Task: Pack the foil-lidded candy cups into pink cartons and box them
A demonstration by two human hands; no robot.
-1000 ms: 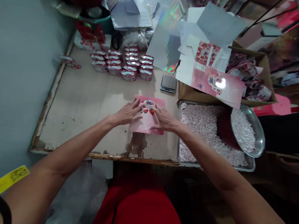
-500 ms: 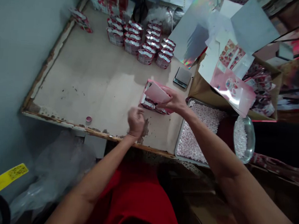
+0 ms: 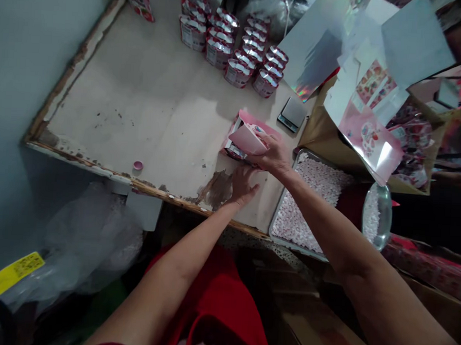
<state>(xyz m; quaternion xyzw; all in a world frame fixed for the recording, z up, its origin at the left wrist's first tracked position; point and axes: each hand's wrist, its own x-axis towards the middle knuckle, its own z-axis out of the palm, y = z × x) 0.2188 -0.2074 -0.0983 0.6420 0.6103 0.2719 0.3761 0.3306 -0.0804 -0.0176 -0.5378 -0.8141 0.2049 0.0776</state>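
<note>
A pink printed carton [image 3: 250,138] stands at the middle right of the table, its front flap partly folded over. Beneath the flap, red-and-silver pouches [image 3: 234,151] show in part. My right hand [image 3: 273,155] grips the flap and the near right side of the carton, thumb and fingers closed on the card. Just in front of the carton is my left hand [image 3: 243,186], with fingers apart and nothing seen in it. Its fingertips reach to the carton's lower edge; whether they touch it, I cannot tell.
Several filled pouches [image 3: 238,72] stand in rows at the back. A small scale [image 3: 293,113] lies beside a cardboard box [image 3: 314,125] of wrapped goods. Right of me are a metal tray [image 3: 276,216] of small pale pieces and a metal bowl [image 3: 385,219]. A pink cup [image 3: 138,165] sits near the front edge.
My left hand has moved right, from a loose fist to spread fingers by the carton. The right hand stays on the flap, which is folded further down. The view has shifted slightly.
</note>
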